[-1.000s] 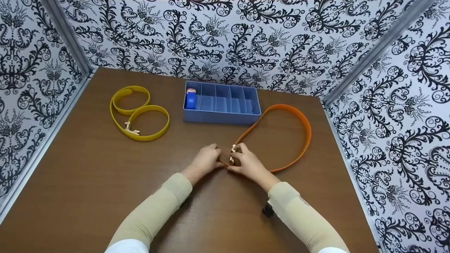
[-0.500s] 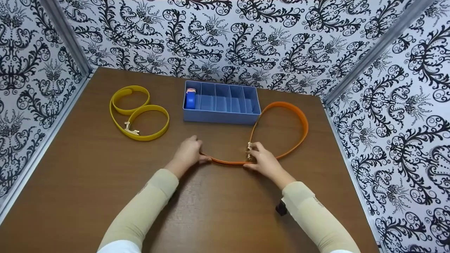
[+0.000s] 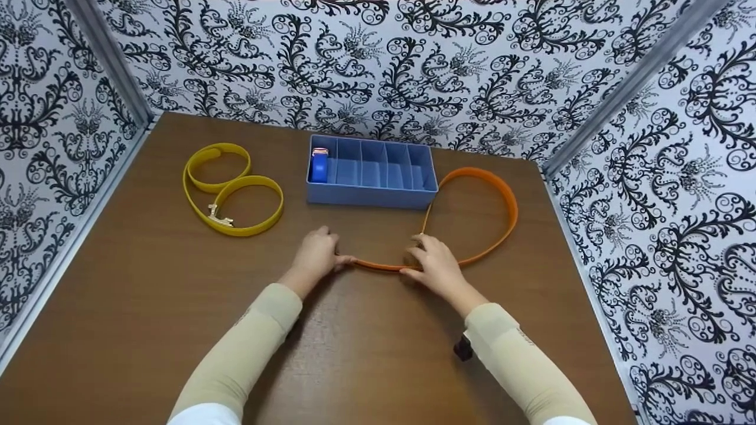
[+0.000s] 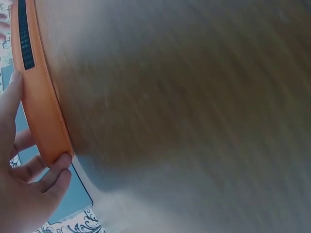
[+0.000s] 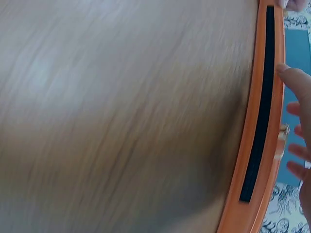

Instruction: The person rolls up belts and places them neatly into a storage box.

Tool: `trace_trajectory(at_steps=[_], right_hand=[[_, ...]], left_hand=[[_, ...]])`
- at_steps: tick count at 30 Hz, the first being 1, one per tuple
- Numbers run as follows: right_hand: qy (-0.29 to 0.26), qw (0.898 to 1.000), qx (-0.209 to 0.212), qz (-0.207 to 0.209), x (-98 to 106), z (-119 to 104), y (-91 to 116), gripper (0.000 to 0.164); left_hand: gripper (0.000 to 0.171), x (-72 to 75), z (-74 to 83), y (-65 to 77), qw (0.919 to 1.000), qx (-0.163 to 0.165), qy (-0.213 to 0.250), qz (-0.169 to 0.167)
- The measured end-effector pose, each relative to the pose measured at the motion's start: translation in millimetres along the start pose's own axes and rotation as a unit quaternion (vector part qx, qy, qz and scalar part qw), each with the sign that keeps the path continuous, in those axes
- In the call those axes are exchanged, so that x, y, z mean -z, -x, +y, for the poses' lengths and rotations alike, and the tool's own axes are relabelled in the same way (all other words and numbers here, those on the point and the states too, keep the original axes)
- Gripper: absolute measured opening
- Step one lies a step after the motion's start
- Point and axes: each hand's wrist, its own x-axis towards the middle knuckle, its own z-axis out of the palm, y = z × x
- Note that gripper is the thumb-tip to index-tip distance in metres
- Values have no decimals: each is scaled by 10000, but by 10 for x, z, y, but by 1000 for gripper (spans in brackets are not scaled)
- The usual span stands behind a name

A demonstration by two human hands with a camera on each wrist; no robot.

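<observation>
An orange belt stands on edge in a loop on the brown table, its near stretch running leftward. My left hand pinches the belt's left end; in the left wrist view the fingertips wrap its tip. Further right, my right hand holds the same stretch, thumb on the near face and fingers behind. The gold buckle sits behind the strap by those fingers and is mostly hidden in the head view. A black ridged strip runs along the belt's near face.
Behind the hands stands a blue divided box, with a rolled blue belt in its leftmost compartment. A yellow belt with a gold buckle lies in two loops at the left. Patterned walls enclose the table.
From close together at the buckle, my hands have moved apart, the left one drawing the belt's end leftward. Over the last half second, the right hand has shifted slightly left along the strap.
</observation>
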Motion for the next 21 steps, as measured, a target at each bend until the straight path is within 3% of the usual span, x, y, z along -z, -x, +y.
trace_trajectory(at_steps=[4, 7, 13, 17, 21], right_hand=[[-39, 9978, 542, 370, -48, -219, -122, 34], [-30, 9961, 701, 531, -122, -409, -197, 30], [302, 9935, 624, 901, -273, -679, -289, 23], [394, 9919, 555, 1077, -324, -735, -331, 12], [287, 9918, 560, 1115, -345, -735, -350, 8]], left_hand=[[51, 5, 8, -11, 9999, 104, -11, -19], [51, 1, 22, -14, 9999, 110, 20, 8], [47, -38, 35, -9, 9995, 60, 173, 251], [47, -66, 6, -13, 9992, 137, 151, 351], [42, -68, -18, -33, 9969, 359, 532, 447]])
